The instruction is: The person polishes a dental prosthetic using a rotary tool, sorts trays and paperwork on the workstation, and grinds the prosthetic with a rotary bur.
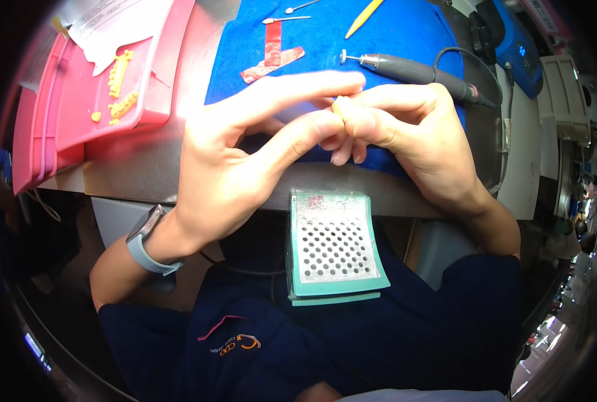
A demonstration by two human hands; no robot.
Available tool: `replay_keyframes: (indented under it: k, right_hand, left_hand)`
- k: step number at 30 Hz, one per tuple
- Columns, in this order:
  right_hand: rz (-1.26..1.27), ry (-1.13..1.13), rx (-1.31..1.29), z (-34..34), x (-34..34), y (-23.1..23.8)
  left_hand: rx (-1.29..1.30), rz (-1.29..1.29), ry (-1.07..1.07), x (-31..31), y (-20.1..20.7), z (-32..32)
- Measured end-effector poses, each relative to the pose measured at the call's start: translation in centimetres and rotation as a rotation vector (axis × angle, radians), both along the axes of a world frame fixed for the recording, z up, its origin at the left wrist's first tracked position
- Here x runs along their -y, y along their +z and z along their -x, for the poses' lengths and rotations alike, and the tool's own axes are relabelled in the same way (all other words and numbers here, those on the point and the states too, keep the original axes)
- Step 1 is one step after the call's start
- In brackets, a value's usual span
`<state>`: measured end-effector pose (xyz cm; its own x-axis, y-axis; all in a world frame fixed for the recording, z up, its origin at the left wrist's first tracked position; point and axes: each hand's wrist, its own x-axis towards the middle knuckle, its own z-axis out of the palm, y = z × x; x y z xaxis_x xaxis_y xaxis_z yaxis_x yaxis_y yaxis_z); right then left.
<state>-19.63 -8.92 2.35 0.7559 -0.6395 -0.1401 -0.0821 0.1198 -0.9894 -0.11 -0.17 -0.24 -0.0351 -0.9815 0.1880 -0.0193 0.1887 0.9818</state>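
We note both hands raised over the near edge of the bench [131, 179], fingertips brought together. The left hand [235, 151] and right hand [426, 127] are closed on one small yellow piece [339, 107], pinched between thumbs and fingers — mostly hidden, so its shape we cannot tell. A watch [152, 254] sits on the left wrist.

Just beyond the fingers, on a blue cloth [245, 40]: a grey rotary handpiece [419, 74] with a disc at its tip, two red strips [272, 45] that cross, two mounted burs [287, 20] and a yellow pencil-like stick [364, 18].

Below the hands we see a turquoise-framed perforated panel [343, 289]. To the left, a pink tray [77, 127] holds yellow tooth models [118, 75] and printed paper [111, 27]; at far right — a blue control unit [516, 50] with a lit display.
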Motion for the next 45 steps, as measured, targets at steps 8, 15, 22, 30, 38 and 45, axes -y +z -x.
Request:
replay_keyframes:
  k: [8, 15, 22, 30, 38, 45]
  right_hand:
    - [-0.006, 0.053, 0.034, -0.1, -0.1, -0.1]
    - [-0.007, 0.067, 0.055, -0.1, -0.2, -0.6]
    - [-0.11, 0.084, 0.028, 0.0, -0.1, -0.6]
    - [-0.029, 0.124, 0.018, 0.0, -0.2, -0.7]
    - [-0.075, 0.11, 0.024, 0.1, -0.1, -0.8]
    - [0.025, 0.145, -0.04, -0.3, 0.8, 0.4]
  left_hand:
    - [0.021, 0.05, 0.014, -0.2, -0.5, -0.4]
    - [0.032, 0.043, 0.035, -0.3, -0.2, -0.5]
    - [0.132, 0.067, 0.055, -0.1, -0.2, -0.4]
    - [0.042, 0.038, 0.032, -0.3, -0.3, -0.3]
    - [0.024, 0.004, 0.038, 0.0, -0.2, -0.2]
    - [-0.071, 0.06, 0.052, 0.4, -0.7, -0.4]
